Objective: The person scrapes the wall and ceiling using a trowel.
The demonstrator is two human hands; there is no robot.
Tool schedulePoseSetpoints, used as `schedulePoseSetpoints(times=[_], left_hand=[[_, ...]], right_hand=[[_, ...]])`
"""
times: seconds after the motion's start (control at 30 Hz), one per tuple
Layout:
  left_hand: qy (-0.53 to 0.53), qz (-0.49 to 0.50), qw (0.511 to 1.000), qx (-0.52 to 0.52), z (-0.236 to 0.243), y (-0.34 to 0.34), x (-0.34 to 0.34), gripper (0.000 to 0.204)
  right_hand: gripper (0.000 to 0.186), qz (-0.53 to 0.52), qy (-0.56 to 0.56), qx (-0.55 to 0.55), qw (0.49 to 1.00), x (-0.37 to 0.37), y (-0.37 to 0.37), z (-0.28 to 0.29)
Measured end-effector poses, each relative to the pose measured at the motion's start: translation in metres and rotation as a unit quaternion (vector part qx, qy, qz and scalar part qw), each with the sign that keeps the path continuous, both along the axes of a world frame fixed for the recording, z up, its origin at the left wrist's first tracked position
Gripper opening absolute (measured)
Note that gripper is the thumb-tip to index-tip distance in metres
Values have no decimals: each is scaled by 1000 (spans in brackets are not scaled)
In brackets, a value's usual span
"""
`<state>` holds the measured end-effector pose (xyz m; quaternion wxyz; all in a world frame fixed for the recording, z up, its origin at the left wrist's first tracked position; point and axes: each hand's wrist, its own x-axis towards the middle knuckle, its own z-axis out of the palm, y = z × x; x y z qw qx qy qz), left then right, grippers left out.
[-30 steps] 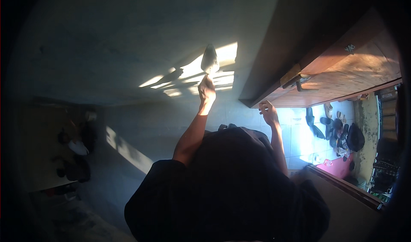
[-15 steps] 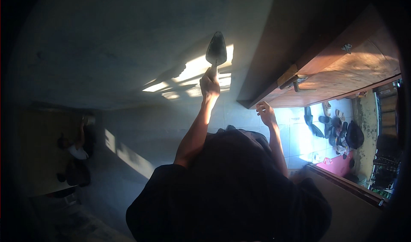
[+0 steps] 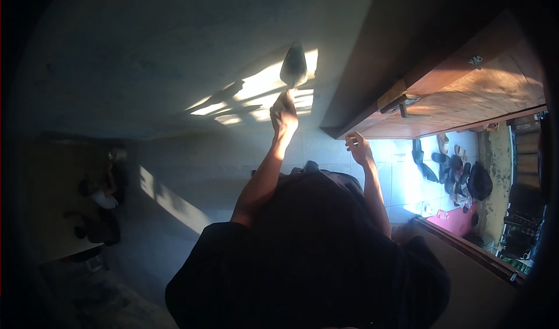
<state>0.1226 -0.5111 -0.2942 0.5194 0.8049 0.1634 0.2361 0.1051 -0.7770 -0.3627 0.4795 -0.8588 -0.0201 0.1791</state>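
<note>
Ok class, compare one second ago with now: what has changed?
The left hand has moved the pointed trowel up and slightly right in the picture, before the sunlit wall. Nothing was taken hold of or let go. The right hand stays near the edge of the wooden door, which looks unmoved.

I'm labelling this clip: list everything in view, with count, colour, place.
wall: 1, grey, ahead
trowel: 1, grey, at wall
wooden door: 1, reddish brown, right
door handle: 1, metal, on door
tiled floor: 1, pale, below
footwear: several, mostly dark, right
bundle: 1, black, right
flat surface: 1, pink, lower right
people: apparently two, dark and white, far left
shirt: 1, black, lower middle
left grip: 1, bare, holding trowel
right grip: 1, bare, by door edge
</note>
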Motion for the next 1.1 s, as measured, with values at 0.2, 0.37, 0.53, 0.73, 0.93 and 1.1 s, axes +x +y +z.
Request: schedulePoseSetpoints(times=[0.2, 0.37, 0.53, 0.73, 0.93, 1.1], left_hand=[[31, -2, 999, 35, 6, 1, -4, 38], [37, 5, 998, 46, -14, 7, -14, 41], [45, 10, 997, 65, -13, 10, -5, 36], [41, -8, 999, -3, -30, -3, 2, 34], [-80, 25, 994, 68, -84, -15, 8, 22], [11, 7, 994, -111, -12, -46, 16, 36]], right_hand=[[29, 0, 12, -4, 1000, 1, 3, -11], [29, 17, 6, 2, 1000, -4, 6, -9], [29, 20, 13, 3, 1000, -4, 6, -15], [29, 15, 17, 3, 1000, -2, 7, -11], [30, 15, 5, -2, 1000, -6, 2, -11], [30, -31, 12, -10, 999, -4, -15, -20]])
